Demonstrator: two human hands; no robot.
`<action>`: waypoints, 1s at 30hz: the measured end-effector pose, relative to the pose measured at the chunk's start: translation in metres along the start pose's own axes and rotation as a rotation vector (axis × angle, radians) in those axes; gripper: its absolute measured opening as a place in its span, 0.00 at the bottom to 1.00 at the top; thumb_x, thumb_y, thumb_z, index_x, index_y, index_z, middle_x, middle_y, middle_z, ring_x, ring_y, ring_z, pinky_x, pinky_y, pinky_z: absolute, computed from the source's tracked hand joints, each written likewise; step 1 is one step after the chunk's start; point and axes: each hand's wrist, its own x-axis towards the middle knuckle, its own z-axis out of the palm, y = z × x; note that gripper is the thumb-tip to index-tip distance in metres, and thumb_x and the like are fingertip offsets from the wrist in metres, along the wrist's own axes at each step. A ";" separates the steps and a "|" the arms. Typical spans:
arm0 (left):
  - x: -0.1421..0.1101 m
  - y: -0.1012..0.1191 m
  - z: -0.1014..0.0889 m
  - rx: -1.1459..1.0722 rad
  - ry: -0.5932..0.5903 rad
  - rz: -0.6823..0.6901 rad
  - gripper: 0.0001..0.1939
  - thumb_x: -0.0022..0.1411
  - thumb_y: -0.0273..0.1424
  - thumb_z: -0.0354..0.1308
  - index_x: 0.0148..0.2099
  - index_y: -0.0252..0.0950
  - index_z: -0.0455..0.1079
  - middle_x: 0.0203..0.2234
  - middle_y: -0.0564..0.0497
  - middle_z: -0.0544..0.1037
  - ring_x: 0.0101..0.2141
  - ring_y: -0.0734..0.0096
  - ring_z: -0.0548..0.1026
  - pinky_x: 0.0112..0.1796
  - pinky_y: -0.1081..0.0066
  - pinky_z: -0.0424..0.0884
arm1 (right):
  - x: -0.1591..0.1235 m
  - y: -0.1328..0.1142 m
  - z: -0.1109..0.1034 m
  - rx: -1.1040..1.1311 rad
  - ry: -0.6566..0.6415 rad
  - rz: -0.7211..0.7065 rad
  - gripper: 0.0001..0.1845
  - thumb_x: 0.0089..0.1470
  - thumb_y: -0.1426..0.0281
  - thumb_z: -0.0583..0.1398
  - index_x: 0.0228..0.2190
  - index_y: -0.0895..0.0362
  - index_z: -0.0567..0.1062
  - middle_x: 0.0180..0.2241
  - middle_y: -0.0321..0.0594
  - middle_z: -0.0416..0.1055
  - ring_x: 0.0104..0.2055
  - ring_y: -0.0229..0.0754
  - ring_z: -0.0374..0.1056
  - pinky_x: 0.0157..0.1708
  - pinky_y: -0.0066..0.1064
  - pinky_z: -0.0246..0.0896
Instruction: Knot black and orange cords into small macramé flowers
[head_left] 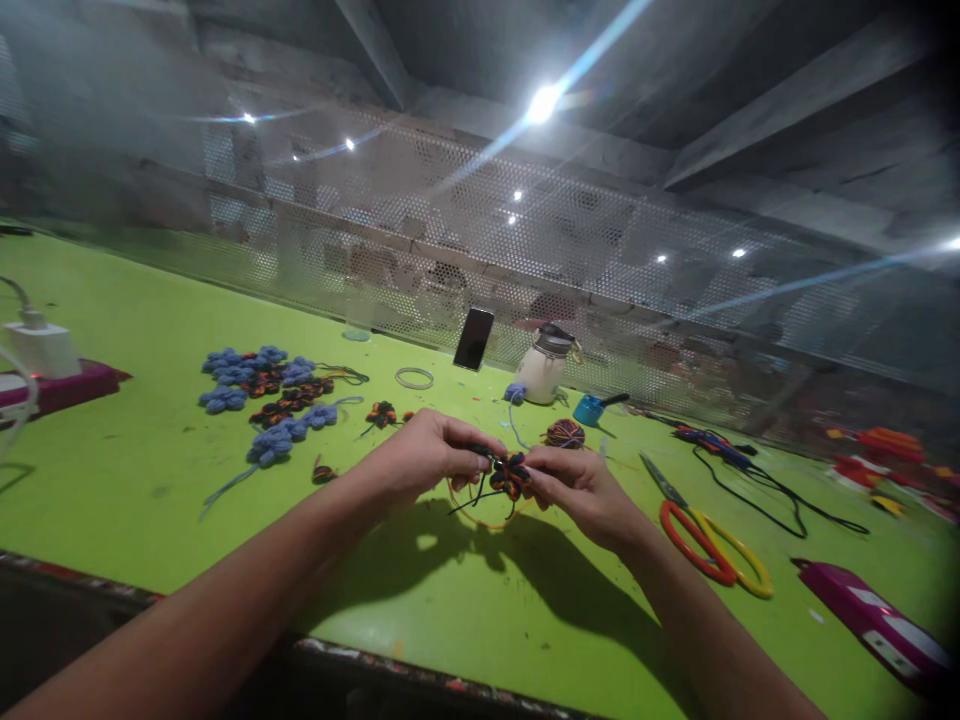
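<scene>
Between my hands, above the table, is a small dark yarn flower (510, 476) flecked with orange. My left hand (431, 458) is closed in a pinch at its left side, on dark yarn that joins it; a small shiny bit shows by those fingertips, too small to name. At the flower's right edge, my right hand (577, 490) pinches a petal between thumb and fingers. Loose dark ends and an orange strand hang below. Just behind my right hand lies a ball of multicoloured yarn (564, 433). A similar dark-orange flower (382, 414) rests beyond my left hand.
Blue yarn flowers (270, 445) and dark-orange ones (281, 405) lie in a group at left. Scissors (709, 545) with red and yellow handles lie at right, near a purple power strip (870, 620). A phone (474, 338) and a jug (544, 370) stand at the back.
</scene>
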 end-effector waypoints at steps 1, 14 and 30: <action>0.000 0.000 0.000 0.003 -0.015 -0.002 0.14 0.44 0.24 0.60 0.36 0.29 0.76 0.16 0.53 0.70 0.19 0.78 0.60 0.24 0.73 0.55 | 0.000 -0.001 -0.001 -0.013 0.005 -0.003 0.12 0.55 0.66 0.56 0.30 0.62 0.75 0.24 0.38 0.67 0.24 0.33 0.59 0.23 0.26 0.55; 0.002 -0.003 0.003 0.089 -0.037 0.053 0.07 0.49 0.26 0.58 0.33 0.31 0.74 0.16 0.56 0.67 0.20 0.79 0.59 0.24 0.74 0.53 | -0.001 -0.003 -0.004 0.008 -0.016 0.019 0.12 0.54 0.66 0.57 0.31 0.62 0.75 0.24 0.38 0.67 0.23 0.33 0.59 0.23 0.26 0.55; 0.007 -0.012 -0.003 -0.305 -0.162 -0.068 0.06 0.46 0.22 0.62 0.31 0.29 0.74 0.26 0.46 0.77 0.30 0.67 0.75 0.40 0.61 0.68 | -0.001 -0.008 0.001 -0.028 -0.010 -0.005 0.13 0.54 0.65 0.56 0.30 0.62 0.75 0.22 0.38 0.67 0.22 0.33 0.58 0.22 0.26 0.55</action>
